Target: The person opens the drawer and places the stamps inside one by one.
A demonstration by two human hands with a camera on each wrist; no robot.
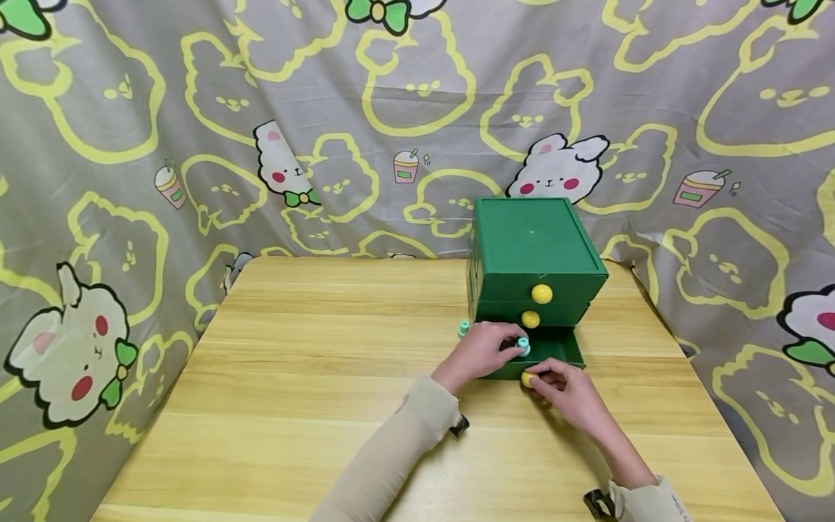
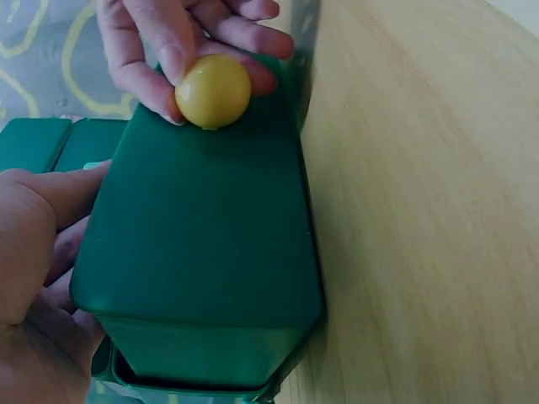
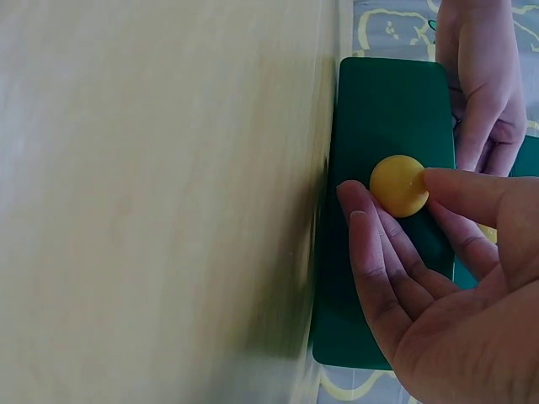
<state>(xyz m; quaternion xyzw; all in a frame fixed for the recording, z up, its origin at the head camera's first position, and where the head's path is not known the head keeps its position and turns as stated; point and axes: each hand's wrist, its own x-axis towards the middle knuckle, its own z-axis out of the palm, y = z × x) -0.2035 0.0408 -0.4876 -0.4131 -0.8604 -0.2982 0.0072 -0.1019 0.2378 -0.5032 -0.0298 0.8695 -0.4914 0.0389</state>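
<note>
A small green drawer cabinet (image 1: 535,239) stands on the table with its bottom drawer (image 1: 554,348) pulled out. My left hand (image 1: 481,351) reaches over that drawer. Between its thumb and fingers it pinches a small teal cylindrical piece (image 1: 524,346), mostly hidden in the left wrist view. My right hand (image 1: 570,394) is at the drawer front (image 3: 392,109), thumb and fingertips pinching its round yellow knob (image 3: 399,186). A second teal piece (image 1: 464,328) stands on the table beside the cabinet's left side.
Two more drawers above are closed, each with a yellow knob (image 1: 541,293). The light wood table (image 1: 293,362) extends left and in front of the cabinet. A patterned grey curtain (image 1: 326,94) hangs behind and around the table.
</note>
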